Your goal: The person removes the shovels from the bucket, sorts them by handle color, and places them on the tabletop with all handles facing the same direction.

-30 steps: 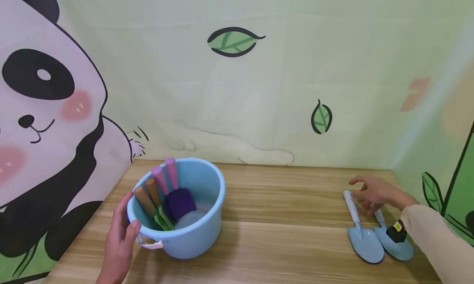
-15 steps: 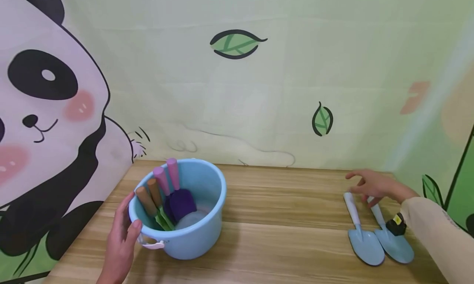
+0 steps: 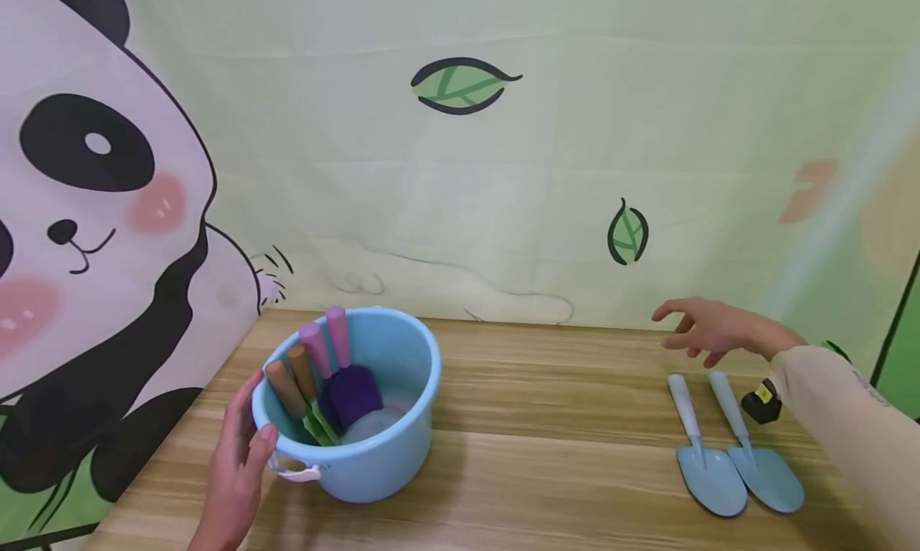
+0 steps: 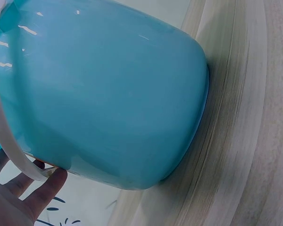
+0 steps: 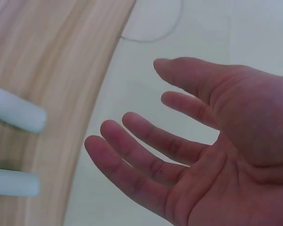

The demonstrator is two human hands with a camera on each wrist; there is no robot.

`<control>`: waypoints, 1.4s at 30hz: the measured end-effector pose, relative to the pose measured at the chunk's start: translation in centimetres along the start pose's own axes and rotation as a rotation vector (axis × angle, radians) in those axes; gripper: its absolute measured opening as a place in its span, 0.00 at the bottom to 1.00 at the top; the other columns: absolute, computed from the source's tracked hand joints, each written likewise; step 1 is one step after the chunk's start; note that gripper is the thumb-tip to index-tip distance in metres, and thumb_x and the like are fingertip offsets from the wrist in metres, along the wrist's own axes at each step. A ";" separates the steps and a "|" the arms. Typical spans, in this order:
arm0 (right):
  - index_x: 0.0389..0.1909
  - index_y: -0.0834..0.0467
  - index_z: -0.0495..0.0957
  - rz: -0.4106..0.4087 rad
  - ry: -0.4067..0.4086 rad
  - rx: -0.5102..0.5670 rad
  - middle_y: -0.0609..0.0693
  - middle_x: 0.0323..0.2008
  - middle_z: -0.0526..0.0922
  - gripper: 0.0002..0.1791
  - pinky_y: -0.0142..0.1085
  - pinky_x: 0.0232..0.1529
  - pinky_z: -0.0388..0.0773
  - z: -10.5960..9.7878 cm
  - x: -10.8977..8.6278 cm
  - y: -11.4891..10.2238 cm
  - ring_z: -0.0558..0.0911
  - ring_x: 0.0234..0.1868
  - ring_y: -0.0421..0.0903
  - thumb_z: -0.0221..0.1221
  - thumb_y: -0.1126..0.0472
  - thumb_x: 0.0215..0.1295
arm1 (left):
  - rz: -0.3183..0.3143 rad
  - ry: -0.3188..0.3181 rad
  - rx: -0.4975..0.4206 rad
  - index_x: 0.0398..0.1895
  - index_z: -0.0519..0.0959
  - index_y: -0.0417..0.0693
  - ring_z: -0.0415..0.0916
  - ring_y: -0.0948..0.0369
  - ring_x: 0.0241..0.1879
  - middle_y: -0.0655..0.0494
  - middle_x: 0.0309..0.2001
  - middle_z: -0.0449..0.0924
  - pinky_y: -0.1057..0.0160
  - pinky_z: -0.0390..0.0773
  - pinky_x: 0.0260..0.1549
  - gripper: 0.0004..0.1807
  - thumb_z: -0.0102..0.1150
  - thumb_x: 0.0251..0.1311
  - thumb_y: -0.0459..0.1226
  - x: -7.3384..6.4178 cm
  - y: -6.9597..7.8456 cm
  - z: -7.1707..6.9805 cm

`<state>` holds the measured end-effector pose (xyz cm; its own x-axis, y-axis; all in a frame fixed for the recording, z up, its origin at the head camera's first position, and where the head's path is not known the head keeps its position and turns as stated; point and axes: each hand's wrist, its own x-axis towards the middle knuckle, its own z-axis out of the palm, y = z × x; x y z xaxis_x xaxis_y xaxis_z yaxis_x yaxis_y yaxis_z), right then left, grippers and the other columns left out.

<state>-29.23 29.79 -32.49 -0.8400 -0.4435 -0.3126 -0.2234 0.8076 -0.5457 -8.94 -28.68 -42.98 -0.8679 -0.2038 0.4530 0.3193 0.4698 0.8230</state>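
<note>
A light blue bucket (image 3: 381, 475) stands on the wooden table. My left hand (image 3: 233, 463) holds it at its left side, thumb and fingers at the rim near the white handle (image 3: 295, 475). Inside lean two pink-handled tools, with a dark purple blade (image 3: 355, 395) showing, and two brown-handled tools with green ends (image 3: 319, 425). At the right, two blue trowels lie side by side, a left trowel (image 3: 711, 481) and a right trowel (image 3: 769, 479). My right hand (image 3: 719, 329) hovers beyond their handle ends, fingers spread and loosely bent, holding nothing; the right wrist view shows its bare palm (image 5: 217, 188).
Behind the table (image 3: 546, 495) hangs a pale green backdrop (image 3: 532, 184) printed with leaves and a large panda (image 3: 86, 295). A black wrist camera (image 3: 762, 402) is worn on my right wrist, overlapping the space beside the right trowel's handle.
My right hand has risen and drawn back from over the trowel handles toward the backdrop, uncovering both handles. The trowels stay on the table. My left hand stays at the bucket.
</note>
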 end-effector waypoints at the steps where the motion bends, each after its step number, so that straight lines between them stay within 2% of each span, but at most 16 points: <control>1: 0.67 0.62 0.62 -0.009 -0.007 -0.007 0.64 0.50 0.78 0.34 0.44 0.31 0.83 -0.2 0.0 -0.4 0.80 0.37 0.49 0.61 0.51 0.67 | -0.001 0.001 -0.001 0.77 0.52 0.62 0.58 0.65 0.69 0.54 0.73 0.56 0.79 0.64 0.57 0.34 0.46 0.71 0.31 0.0 0.0 0.0; 6: 0.67 0.60 0.62 -0.056 -0.032 -0.048 0.64 0.52 0.77 0.35 0.44 0.34 0.83 -1.1 0.2 -2.4 0.80 0.41 0.51 0.62 0.50 0.65 | 0.002 -0.003 0.014 0.77 0.51 0.62 0.58 0.66 0.69 0.54 0.73 0.56 0.79 0.64 0.57 0.34 0.45 0.71 0.32 0.0 0.1 0.0; 17: 0.68 0.54 0.62 -0.138 -0.033 -0.115 0.64 0.57 0.73 0.36 0.45 0.37 0.83 -2.6 0.8 -6.8 0.81 0.43 0.50 0.64 0.48 0.63 | -0.016 0.008 0.023 0.76 0.52 0.64 0.57 0.66 0.69 0.58 0.73 0.56 0.79 0.63 0.57 0.33 0.45 0.72 0.33 0.1 0.1 -0.1; 27: 0.70 0.50 0.59 -0.199 -0.047 -0.128 0.64 0.59 0.71 0.38 0.46 0.40 0.83 -3.7 1.3 -11.1 0.82 0.45 0.51 0.64 0.49 0.63 | 0.017 0.012 0.007 0.76 0.52 0.61 0.58 0.67 0.69 0.54 0.73 0.57 0.79 0.63 0.58 0.34 0.45 0.71 0.31 0.0 0.1 0.0; 33: 0.70 0.49 0.58 -0.222 -0.043 -0.145 0.63 0.59 0.71 0.38 0.47 0.41 0.83 -3.9 1.8 -13.3 0.80 0.50 0.55 0.64 0.48 0.63 | 0.012 0.009 0.025 0.77 0.52 0.62 0.59 0.68 0.68 0.55 0.73 0.57 0.79 0.63 0.57 0.34 0.45 0.71 0.31 0.0 0.0 0.0; 42: 0.71 0.46 0.57 -0.260 -0.033 -0.154 0.60 0.60 0.70 0.39 0.47 0.42 0.82 -3.7 3.0 -16.4 0.81 0.51 0.54 0.65 0.48 0.62 | 0.012 0.010 0.021 0.76 0.52 0.62 0.58 0.68 0.68 0.56 0.73 0.57 0.79 0.63 0.58 0.34 0.46 0.71 0.31 0.1 0.0 0.0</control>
<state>-29.98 16.68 -21.61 -0.7290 -0.6533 -0.2044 -0.5030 0.7138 -0.4873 -8.98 -28.70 -42.92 -0.8600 -0.2066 0.4666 0.3218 0.4900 0.8101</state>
